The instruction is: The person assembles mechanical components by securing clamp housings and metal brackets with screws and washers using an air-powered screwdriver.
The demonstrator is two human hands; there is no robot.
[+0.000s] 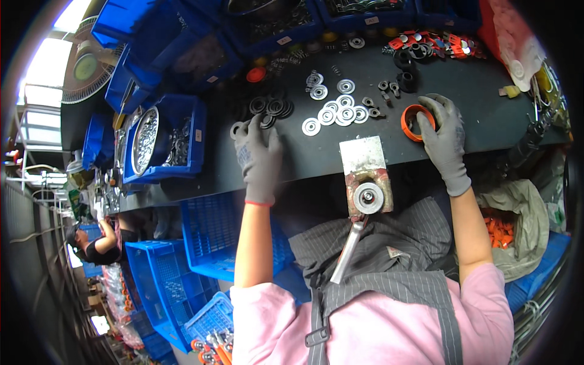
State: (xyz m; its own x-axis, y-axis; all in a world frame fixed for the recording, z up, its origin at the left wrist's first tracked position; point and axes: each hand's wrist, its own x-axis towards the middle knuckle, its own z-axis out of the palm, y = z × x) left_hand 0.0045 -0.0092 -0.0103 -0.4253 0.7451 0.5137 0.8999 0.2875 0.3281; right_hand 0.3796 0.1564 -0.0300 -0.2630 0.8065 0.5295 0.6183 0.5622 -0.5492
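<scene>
Both of my hands wear grey gloves. My left hand (258, 155) reaches over the left part of the dark bench, fingers stretched and apart. Its fingertips are beside a flat grey ring (236, 130) and the pile of black rings (277, 107); whether they touch is hard to see. On the right, my right hand (446, 137) grips an orange ring (411, 131), thumb at its opening and fingers over the far rim. Between the hands lie several silver discs (345, 114) and small dark metal parts (374, 108). Before me, a metal fixture (365, 157) bears a round disc (368, 198) above a metal handle (350, 250).
Blue bins (198, 137) of metal parts line the left and far sides. Orange-and-silver parts (438, 45) lie heaped at the far right, near black rings (406, 73). A sack (523, 225) with orange pieces stands at right, blue crates (161, 292) at lower left. Another person (100, 243) works farther left.
</scene>
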